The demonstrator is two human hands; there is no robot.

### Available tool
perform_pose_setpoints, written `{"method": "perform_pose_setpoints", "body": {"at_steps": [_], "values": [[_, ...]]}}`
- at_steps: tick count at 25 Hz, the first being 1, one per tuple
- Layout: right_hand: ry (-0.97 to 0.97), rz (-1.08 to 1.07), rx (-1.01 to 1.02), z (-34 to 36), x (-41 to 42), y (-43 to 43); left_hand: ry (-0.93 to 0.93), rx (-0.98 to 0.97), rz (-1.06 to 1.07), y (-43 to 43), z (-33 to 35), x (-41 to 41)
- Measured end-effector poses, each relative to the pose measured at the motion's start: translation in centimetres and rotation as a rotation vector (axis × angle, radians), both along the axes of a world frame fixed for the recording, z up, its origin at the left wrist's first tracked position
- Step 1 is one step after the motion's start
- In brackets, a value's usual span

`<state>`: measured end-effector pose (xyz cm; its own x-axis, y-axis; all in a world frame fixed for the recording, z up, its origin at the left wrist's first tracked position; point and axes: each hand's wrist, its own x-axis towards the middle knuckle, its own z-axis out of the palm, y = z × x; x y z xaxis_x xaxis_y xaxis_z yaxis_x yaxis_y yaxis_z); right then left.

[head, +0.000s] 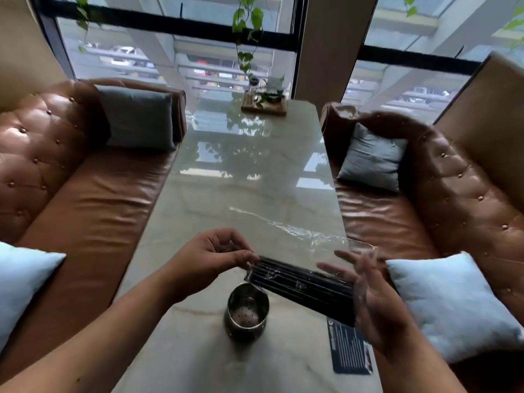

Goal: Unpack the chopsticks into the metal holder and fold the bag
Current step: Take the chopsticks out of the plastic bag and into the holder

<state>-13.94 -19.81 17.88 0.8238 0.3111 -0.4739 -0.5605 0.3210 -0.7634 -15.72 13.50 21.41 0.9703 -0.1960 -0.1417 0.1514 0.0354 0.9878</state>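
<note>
A bundle of black chopsticks (300,285) lies inside a clear plastic bag (306,234), held level above the table. My right hand (377,302) cups the bundle's right end through the plastic, fingers spread. My left hand (215,253) pinches the bag's left end at the chopstick tips. The loose, empty part of the bag trails away over the table behind the bundle. A round metal holder (247,313) with a perforated bottom stands empty on the table, just below the bundle's left end.
A dark printed card (350,350) lies on the glossy marble table (226,194) near its right edge. Brown leather sofas with blue cushions (450,304) flank the table. A wooden tray with plants (263,103) stands at the far end.
</note>
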Motion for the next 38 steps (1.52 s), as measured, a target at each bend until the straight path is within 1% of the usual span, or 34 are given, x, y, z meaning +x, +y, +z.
{"method": "perform_pose_setpoints", "body": {"at_steps": [4,8,10,15,17,21,24,31,34,38], "values": [[0.076,-0.057,0.025,-3.1,-2.3,-0.3,0.061,-0.039,0.011,-1.1,-2.0,-0.6],[0.085,-0.108,-0.111,-4.3,-3.1,-0.7,0.060,0.001,0.140,-2.3,-3.4,-0.7],[0.026,-0.106,-0.184,-4.6,-3.2,-1.3,0.097,0.035,0.173,-2.9,-4.8,-1.9],[-0.164,-0.059,-0.321,-5.1,-3.5,-2.7,0.217,0.033,0.221,-4.2,-9.0,-5.8],[-0.208,-0.035,-0.347,-4.9,-3.3,-2.5,0.281,-0.011,0.250,-4.7,-10.4,-6.6],[-0.233,0.015,-0.396,-4.1,-2.3,-1.4,0.320,0.018,0.318,-4.9,-12.6,-7.3],[-0.228,0.089,-0.480,-2.7,-0.7,0.1,0.372,-0.006,0.373,-4.7,-13.6,-7.5],[-0.268,0.378,-0.825,2.1,3.8,5.8,0.482,-0.117,0.487,-4.4,-14.0,-7.1],[-0.261,0.484,-0.912,3.8,4.8,8.3,0.494,-0.147,0.498,-4.3,-13.9,-7.0],[-0.276,0.540,-1.027,4.9,5.3,10.6,0.490,-0.174,0.522,-4.2,-13.8,-7.1]]}}
